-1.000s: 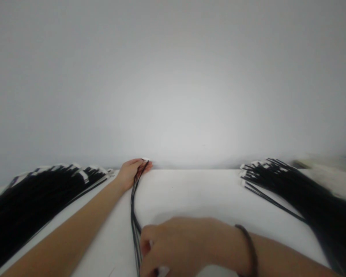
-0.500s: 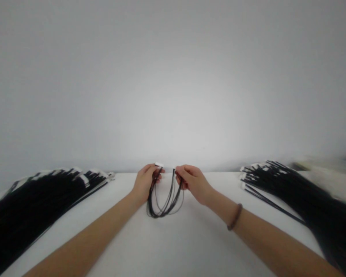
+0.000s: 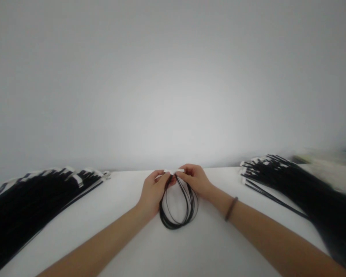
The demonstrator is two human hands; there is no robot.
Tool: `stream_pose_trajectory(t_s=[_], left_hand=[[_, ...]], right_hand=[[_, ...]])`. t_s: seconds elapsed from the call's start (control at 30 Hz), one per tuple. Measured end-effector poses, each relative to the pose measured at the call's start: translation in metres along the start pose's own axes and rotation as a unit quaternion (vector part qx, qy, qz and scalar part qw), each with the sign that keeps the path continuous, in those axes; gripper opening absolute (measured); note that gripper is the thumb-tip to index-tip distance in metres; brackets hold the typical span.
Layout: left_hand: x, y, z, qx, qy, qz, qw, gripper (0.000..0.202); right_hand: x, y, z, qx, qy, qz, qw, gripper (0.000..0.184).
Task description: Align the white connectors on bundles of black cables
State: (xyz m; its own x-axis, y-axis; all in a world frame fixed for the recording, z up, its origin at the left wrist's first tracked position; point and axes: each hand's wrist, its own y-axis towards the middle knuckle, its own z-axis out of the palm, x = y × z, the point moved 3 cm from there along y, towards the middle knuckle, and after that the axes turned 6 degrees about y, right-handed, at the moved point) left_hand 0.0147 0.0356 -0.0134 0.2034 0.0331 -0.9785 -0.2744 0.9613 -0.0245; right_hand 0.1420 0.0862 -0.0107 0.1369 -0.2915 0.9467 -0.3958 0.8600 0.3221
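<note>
A thin black wire harness [image 3: 173, 226] hangs in a round loop between my hands, above the white table. My left hand [image 3: 155, 189] pinches one end of it, and my right hand [image 3: 194, 179] pinches the other. White connectors [image 3: 173, 171] show at the fingertips, where the two ends sit side by side; fingers partly cover them, so I cannot tell whether they touch. Both hands are closed, with thumbs on the near side of the wires.
To the left lies a thick pile of black wire harnesses [image 3: 40, 207] with white ends. Another such pile [image 3: 294, 184] lies on the right, a few wires apart from it. Behind that pile is a pale plastic bag [image 3: 331, 173]. A plain wall [image 3: 173, 96] rises behind the white table [image 3: 127, 246].
My hands have come together, bringing the two harness ends side by side. The wires went from an open U to a nearly closed loop. The view has shifted slightly.
</note>
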Motion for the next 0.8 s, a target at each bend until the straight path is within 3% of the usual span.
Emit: stream_pose_trajectory(t_s=[0.17, 0.37, 0.8], left_hand=[[0.0008, 0.0015, -0.0012, 0.02, -0.026, -0.032, 0.999, 0.018], [-0.0036, 0.0007, 0.0011, 0.057, -0.032, -0.024, 0.998, 0.02], [-0.0006, 0.0049, -0.0012, 0.039, -0.018, -0.03, 0.999, 0.011]], right_hand=[[-0.0028, -0.0005, -0.0007, 0.005, 0.058, 0.019, 0.998, 0.024], [-0.003, 0.0016, -0.0019, -0.004, 0.174, 0.045, 0.984, 0.023], [-0.0021, 0.0016, -0.0016, 0.013, 0.171, 0.071, 0.983, 0.022]])
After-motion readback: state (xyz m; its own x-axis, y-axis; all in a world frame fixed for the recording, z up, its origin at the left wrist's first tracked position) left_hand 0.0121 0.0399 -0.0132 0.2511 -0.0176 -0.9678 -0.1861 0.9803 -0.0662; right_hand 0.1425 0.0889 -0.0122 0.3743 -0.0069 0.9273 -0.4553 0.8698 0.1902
